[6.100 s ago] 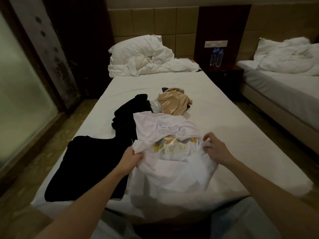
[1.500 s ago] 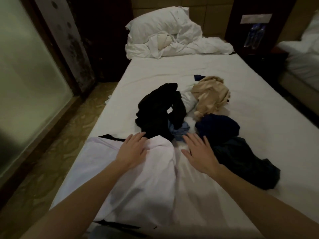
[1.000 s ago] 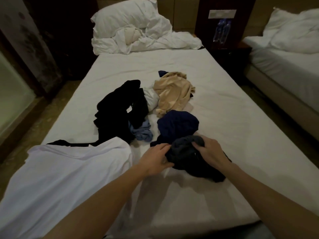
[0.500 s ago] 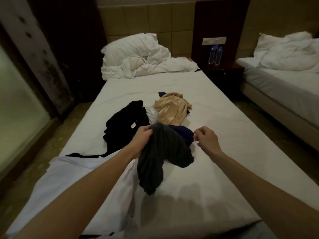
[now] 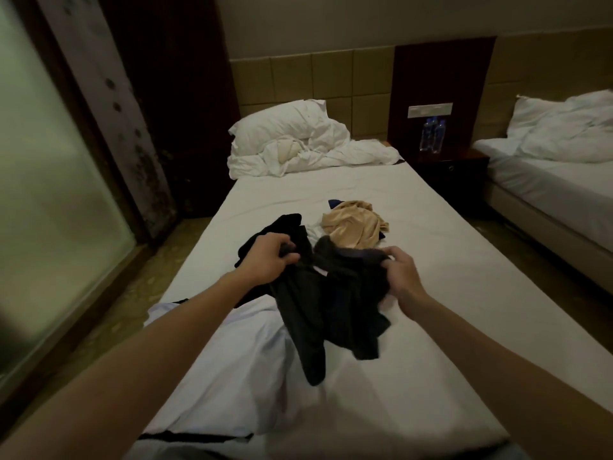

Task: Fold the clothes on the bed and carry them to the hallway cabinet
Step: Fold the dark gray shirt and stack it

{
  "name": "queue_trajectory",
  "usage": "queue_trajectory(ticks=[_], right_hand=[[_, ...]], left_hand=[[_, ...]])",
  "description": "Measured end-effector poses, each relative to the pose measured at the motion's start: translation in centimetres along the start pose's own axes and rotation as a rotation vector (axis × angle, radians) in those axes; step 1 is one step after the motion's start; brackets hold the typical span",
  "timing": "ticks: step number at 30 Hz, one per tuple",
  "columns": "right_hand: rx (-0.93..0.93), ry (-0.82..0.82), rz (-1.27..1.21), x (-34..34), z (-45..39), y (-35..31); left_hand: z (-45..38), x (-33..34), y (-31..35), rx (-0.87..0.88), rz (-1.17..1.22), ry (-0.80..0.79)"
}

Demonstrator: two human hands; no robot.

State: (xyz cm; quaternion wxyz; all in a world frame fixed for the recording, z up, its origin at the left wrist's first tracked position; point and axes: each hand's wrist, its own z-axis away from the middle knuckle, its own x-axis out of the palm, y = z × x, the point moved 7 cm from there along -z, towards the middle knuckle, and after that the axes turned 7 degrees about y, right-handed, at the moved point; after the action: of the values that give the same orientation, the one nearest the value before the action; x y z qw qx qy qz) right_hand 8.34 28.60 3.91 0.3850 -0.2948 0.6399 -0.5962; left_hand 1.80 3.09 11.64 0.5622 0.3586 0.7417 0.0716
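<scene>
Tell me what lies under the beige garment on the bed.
A dark blue piece pokes out from beneath the beige garment at its far edge, and a white piece shows at its left side. How far either reaches underneath is hidden; below them is the bed sheet.

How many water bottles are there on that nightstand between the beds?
2 water bottles: one on the left, one right beside it, both upright on the dark nightstand under the wall panel. Others could be hidden behind them.

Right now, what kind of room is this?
Probably a hotel twin room: two beds with white linen, a padded headboard wall, and water bottles on the nightstand between them.
</scene>
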Motion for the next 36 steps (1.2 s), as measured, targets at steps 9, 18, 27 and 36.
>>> queue_trajectory(ticks=[9, 18, 27, 36], right_hand=[[-0.048, 0.09, 0.374, -6.8, -2.2, -0.9], [0.008, -0.351, 0.046, 0.4, 2.0, -4.8], [-0.073, -0.561, 0.203, 0.8, 2.0, -5.6], [-0.146, -0.571, 0.677, -1.7, -0.7, -0.9]], left_hand=[[-0.5, -5.1, -6.6, -0.159, -0.226, 0.174], [2.8, 5.5, -1.1, 0.014, 0.069, -0.509], [1.2, 4.8, 3.8, -0.148, 0.726, -0.144], [-2.3, -2.3, -2.0, -0.329, 0.585, 0.221]])
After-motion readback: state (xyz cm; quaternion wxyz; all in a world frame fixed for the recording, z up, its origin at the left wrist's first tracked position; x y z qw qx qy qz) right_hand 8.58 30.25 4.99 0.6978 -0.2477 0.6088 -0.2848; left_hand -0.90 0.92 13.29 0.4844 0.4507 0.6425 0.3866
